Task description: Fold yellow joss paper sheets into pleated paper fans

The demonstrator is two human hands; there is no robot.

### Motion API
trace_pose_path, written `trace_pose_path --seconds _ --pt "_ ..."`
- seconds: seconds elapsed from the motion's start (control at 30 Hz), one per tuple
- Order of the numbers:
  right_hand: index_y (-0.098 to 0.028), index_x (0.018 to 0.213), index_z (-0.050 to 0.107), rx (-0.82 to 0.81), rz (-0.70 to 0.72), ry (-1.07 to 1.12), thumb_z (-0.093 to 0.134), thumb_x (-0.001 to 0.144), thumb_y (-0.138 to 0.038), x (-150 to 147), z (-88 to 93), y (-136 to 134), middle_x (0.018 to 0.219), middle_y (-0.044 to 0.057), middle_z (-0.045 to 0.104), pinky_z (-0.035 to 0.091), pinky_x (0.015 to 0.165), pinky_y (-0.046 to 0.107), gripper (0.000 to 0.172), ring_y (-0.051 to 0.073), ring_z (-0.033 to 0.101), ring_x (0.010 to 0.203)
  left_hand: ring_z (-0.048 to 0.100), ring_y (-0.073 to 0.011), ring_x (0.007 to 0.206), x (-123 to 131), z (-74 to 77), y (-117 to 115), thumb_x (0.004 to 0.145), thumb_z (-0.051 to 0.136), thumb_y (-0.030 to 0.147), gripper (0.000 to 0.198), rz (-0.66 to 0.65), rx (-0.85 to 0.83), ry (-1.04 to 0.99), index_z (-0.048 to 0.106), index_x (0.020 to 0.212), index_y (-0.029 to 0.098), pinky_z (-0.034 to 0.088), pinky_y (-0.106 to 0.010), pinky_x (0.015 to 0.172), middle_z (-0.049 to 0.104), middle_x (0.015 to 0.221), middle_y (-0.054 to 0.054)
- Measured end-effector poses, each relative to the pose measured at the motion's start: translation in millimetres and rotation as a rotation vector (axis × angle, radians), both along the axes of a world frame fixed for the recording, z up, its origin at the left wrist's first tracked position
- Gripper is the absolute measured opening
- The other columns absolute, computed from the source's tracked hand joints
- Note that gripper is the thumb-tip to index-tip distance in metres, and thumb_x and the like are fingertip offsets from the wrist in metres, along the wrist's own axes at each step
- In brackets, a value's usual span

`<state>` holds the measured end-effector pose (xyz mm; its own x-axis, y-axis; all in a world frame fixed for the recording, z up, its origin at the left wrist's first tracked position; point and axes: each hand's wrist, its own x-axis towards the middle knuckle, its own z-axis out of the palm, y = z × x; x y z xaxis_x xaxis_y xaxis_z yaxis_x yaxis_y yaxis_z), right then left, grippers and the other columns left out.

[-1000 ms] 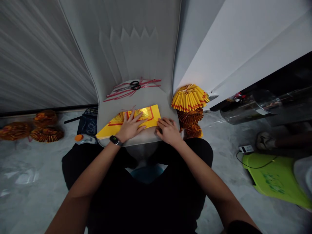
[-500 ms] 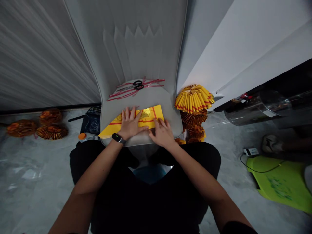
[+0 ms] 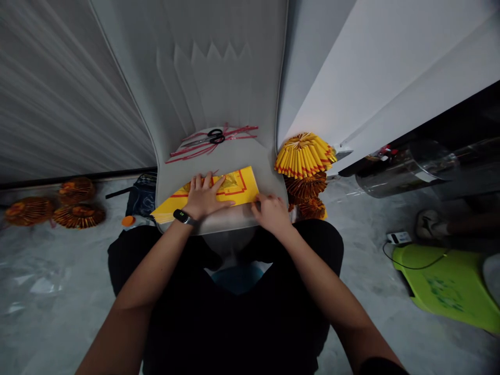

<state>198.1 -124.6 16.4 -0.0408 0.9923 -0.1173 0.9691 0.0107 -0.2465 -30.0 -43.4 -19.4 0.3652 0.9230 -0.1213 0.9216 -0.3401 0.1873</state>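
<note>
A folded stack of yellow paper (image 3: 250, 182) with red lines and a gold foil patch lies slantwise on the grey chair seat (image 3: 234, 151). My left hand (image 3: 205, 198), wearing a black watch (image 3: 182, 215), presses flat on the paper with its fingers spread. At the paper's lower right corner is my right hand (image 3: 273, 214), its fingers curled and the fingertips closed at that corner. Behind the paper, black-handled scissors (image 3: 216, 136) rest on thin pink-red strips (image 3: 187, 152).
Pleated yellow paper fans (image 3: 305, 155) are piled right of the chair. Pleated orange-gold rounds (image 3: 79, 214) sit on the floor at left, near a dark bag (image 3: 141, 199) and an orange-capped bottle (image 3: 128, 222). A green stool (image 3: 445, 286) and another person's shoe (image 3: 429, 225) are at right.
My right hand has slid right along the paper's front edge to its corner, fingers curling. The left hand stays spread on the paper. The whole view has shifted slightly.
</note>
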Motion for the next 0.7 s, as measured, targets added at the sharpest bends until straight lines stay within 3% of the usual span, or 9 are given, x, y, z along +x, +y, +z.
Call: trace_pose_path --seconds 0.1,0.2,0.27,0.33,0.43,0.5,0.6,0.7 --pt "-0.014 0.130 0.067 -0.144 -0.045 0.053 0.056 0.102 -0.047 -3.1 16.3 33.1 0.122 0.021 0.076 0.055 0.092 0.042 0.045 0.035 0.073 0.113 0.026 -0.0551 0.155 3.5 12.9 0.9 0.085 0.047 0.093 0.108 -0.011 -0.060 0.104 0.034 0.168 0.024 0.020 -0.067 0.125 0.030 0.173 -0.018" --pt "-0.012 0.133 0.064 -0.360 -0.055 0.071 0.065 0.094 -0.062 -7.0 27.5 54.3 0.131 0.022 0.073 0.056 0.092 0.041 0.063 0.037 0.071 0.118 0.028 -0.0491 0.157 -2.9 34.2 0.4 0.100 0.038 0.078 0.090 -0.051 -0.088 0.190 0.028 0.170 0.021 0.021 -0.063 0.126 0.030 0.173 -0.020" --pt "-0.012 0.128 0.068 -0.435 -0.026 0.057 0.069 0.091 -0.059 -9.9 33.6 58.7 0.131 0.023 0.073 0.056 0.093 0.042 0.060 0.039 0.070 0.119 0.030 -0.0471 0.156 -15.6 47.7 1.7 0.106 0.038 0.065 0.075 -0.088 -0.068 0.227 0.032 0.169 0.023 0.023 -0.064 0.124 0.033 0.171 -0.019" --pt "-0.014 0.121 0.072 -0.402 0.021 0.077 0.070 0.091 -0.046 -13.7 37.4 57.3 0.127 0.021 0.075 0.056 0.094 0.042 0.044 0.038 0.071 0.118 0.037 -0.0464 0.152 -33.6 54.5 5.8 0.106 0.045 0.056 0.066 -0.112 -0.079 0.247 0.039 0.165 0.027 0.029 -0.064 0.121 0.037 0.169 -0.018" --pt "-0.017 0.121 0.072 -0.216 0.083 0.255 0.064 0.092 -0.028 -25.7 34.6 50.1 0.126 0.016 0.075 0.054 0.101 0.039 0.032 0.032 0.069 0.121 0.049 -0.0416 0.143 -62.7 47.6 15.2 0.102 0.053 0.054 0.065 -0.103 -0.181 0.133 0.047 0.161 0.027 0.038 -0.056 0.118 0.042 0.166 -0.015" --pt "-0.016 0.131 0.067 -0.096 0.136 0.397 0.064 0.093 -0.025 -39.4 26.9 44.1 0.137 0.015 0.070 0.050 0.112 0.039 0.040 0.028 0.063 0.133 0.048 -0.0383 0.144 -79.0 36.1 21.0 0.096 0.059 0.059 0.074 -0.080 -0.203 -0.060 0.047 0.160 0.025 0.037 -0.052 0.120 0.047 0.161 -0.015" --pt "-0.014 0.149 0.053 -0.025 0.283 0.521 0.071 0.092 -0.032 -64.9 10.9 34.1 0.162 0.020 0.048 0.040 0.123 0.044 0.062 0.029 0.046 0.152 0.050 -0.0347 0.143 -97.2 23.9 25.5 0.086 0.065 0.064 0.079 -0.047 -0.192 -0.374 0.055 0.152 0.021 0.040 -0.048 0.120 0.058 0.152 -0.014" --pt "-0.017 0.155 0.049 0.016 0.488 0.509 0.075 0.092 -0.039 -87.1 -4.6 22.7 0.171 0.020 0.035 0.032 0.129 0.051 0.072 0.032 0.033 0.160 0.066 -0.0316 0.119 -110.8 26.2 26.2 0.085 0.064 0.066 0.072 0.133 -0.297 -0.616 0.064 0.139 0.018 0.055 -0.045 0.100 0.069 0.133 -0.015"
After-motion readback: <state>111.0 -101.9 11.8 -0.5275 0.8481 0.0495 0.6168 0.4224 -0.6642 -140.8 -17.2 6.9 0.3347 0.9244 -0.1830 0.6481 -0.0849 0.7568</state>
